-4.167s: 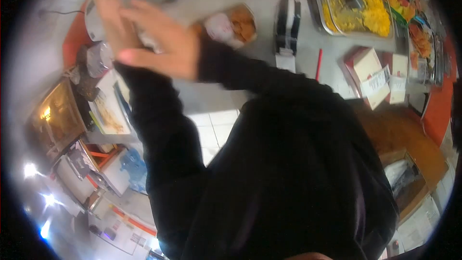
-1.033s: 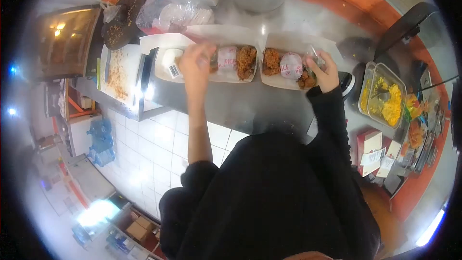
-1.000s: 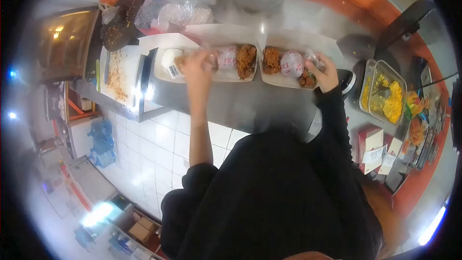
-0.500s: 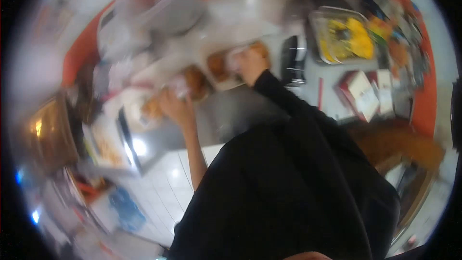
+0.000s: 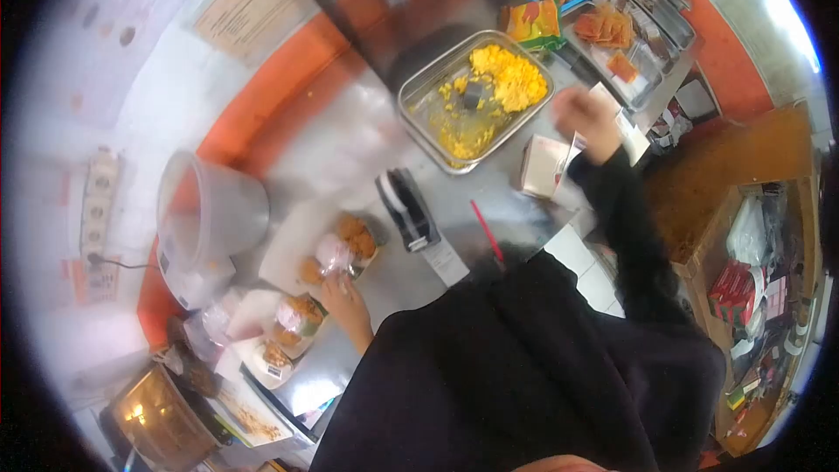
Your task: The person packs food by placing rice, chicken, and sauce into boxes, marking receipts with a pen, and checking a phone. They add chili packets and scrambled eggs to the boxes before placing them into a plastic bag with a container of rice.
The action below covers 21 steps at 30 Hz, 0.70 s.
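White open carton (image 5: 284, 245) sits on the counter (image 5: 450, 201) with the wrapped bundle (image 5: 335, 255) inside. Left hand (image 5: 347, 304) is right at it, but can't tell if it's gripping; same for the blurry right hand (image 5: 587, 118) near a box (image 5: 544, 166). Looks like 2-handed food handling, tbh; next move calls for light fingers.

Glossy metal tray (image 5: 418, 142); matt black cloth sleeve (image 5: 631, 240).
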Tool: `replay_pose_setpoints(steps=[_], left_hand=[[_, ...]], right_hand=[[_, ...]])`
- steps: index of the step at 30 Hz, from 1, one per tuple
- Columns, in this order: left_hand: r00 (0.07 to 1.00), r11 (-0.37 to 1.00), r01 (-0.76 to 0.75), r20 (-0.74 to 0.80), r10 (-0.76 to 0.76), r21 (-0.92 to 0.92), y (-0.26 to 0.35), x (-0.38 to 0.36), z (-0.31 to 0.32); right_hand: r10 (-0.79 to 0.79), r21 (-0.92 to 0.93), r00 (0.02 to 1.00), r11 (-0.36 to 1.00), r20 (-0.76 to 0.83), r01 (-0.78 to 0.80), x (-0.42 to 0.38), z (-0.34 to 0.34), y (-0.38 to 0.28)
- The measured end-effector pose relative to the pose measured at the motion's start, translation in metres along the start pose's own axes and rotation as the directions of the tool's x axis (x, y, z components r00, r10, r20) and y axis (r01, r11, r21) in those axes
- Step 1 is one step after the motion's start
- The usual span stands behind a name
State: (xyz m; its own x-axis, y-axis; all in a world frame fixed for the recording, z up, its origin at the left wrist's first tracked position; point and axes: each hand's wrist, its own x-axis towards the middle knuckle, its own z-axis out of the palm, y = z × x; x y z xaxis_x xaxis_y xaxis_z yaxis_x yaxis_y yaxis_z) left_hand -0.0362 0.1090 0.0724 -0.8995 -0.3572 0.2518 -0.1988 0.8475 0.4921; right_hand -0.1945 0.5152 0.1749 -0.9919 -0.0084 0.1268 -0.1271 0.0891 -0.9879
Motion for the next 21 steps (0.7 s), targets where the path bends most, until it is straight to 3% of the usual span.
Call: replay_pose_setpoints(steps=[2, 3, 4, 5, 6, 8, 10, 11, 13, 14, 16, 19, 20, 21], left_hand=[[0.999, 1.0, -0.019, -0.033, 0.019, 0.02, 0.029, 0.009, 0.002], [0.998, 0.999, -0.029, -0.061, 0.032, 0.042, 0.046, 0.014, 0.004], [0.987, 0.992, -0.108, -0.123, 0.1, -0.06, 0.069, 0.022, 0.009], [0.986, 0.993, -0.103, -0.135, 0.095, -0.058, 0.089, 0.03, 0.018], [0.991, 0.992, -0.08, -0.117, 0.069, -0.098, 0.107, 0.038, 0.028], [0.993, 0.991, -0.048, -0.108, 0.035, -0.124, 0.139, 0.044, 0.04], [0.992, 0.992, -0.089, -0.101, 0.079, -0.092, 0.17, 0.052, 0.053], [0.99, 0.993, -0.089, -0.116, 0.08, -0.075, 0.182, 0.052, 0.056], [0.994, 0.99, -0.003, -0.109, -0.013, -0.139, 0.196, 0.042, 0.058], [0.994, 0.992, 0.003, -0.108, -0.017, -0.126, 0.197, 0.036, 0.058], [0.988, 0.979, 0.118, -0.084, -0.133, -0.167, 0.196, 0.023, 0.062], [0.974, 0.966, 0.195, -0.085, -0.211, -0.171, 0.198, 0.019, 0.07], [0.97, 0.967, 0.211, -0.091, -0.226, -0.145, 0.201, 0.021, 0.072], [0.969, 0.965, 0.221, -0.085, -0.234, -0.142, 0.205, 0.022, 0.074]], right_hand=[[-0.058, -0.283, 0.994, 0.959, -0.087, 0.031, 0.068, -0.095, 0.033], [0.004, -0.36, 0.996, 0.932, -0.085, -0.035, 0.107, -0.133, 0.065], [-0.028, -0.69, 0.997, 0.723, -0.072, -0.03, 0.14, -0.153, 0.088], [-0.017, -0.859, 0.999, 0.512, -0.032, -0.019, 0.177, -0.168, 0.121], [0.043, -0.894, 0.999, 0.449, 0.001, -0.018, 0.205, -0.17, 0.141], [0.044, -0.889, 0.994, 0.452, 0.099, 0.068, 0.254, -0.169, 0.188], [0.285, -0.826, 0.954, 0.557, 0.092, -0.087, 0.283, -0.145, 0.195], [0.118, -0.626, 0.962, 0.777, 0.246, 0.065, 0.308, -0.148, 0.255], [-0.123, -0.844, 0.928, 0.386, 0.352, 0.372, 0.339, -0.13, 0.312], [-0.12, -0.838, 0.926, 0.397, 0.357, 0.375, 0.347, -0.122, 0.357], [0.059, -0.863, 0.911, 0.349, 0.408, 0.364, 0.33, -0.116, 0.325], [0.202, -0.895, 0.876, 0.187, 0.438, 0.404, 0.309, -0.111, 0.283], [0.333, -0.871, 0.811, 0.281, 0.482, 0.402, 0.294, -0.104, 0.209], [0.342, -0.869, 0.804, 0.283, 0.486, 0.405, 0.299, -0.108, 0.243]])
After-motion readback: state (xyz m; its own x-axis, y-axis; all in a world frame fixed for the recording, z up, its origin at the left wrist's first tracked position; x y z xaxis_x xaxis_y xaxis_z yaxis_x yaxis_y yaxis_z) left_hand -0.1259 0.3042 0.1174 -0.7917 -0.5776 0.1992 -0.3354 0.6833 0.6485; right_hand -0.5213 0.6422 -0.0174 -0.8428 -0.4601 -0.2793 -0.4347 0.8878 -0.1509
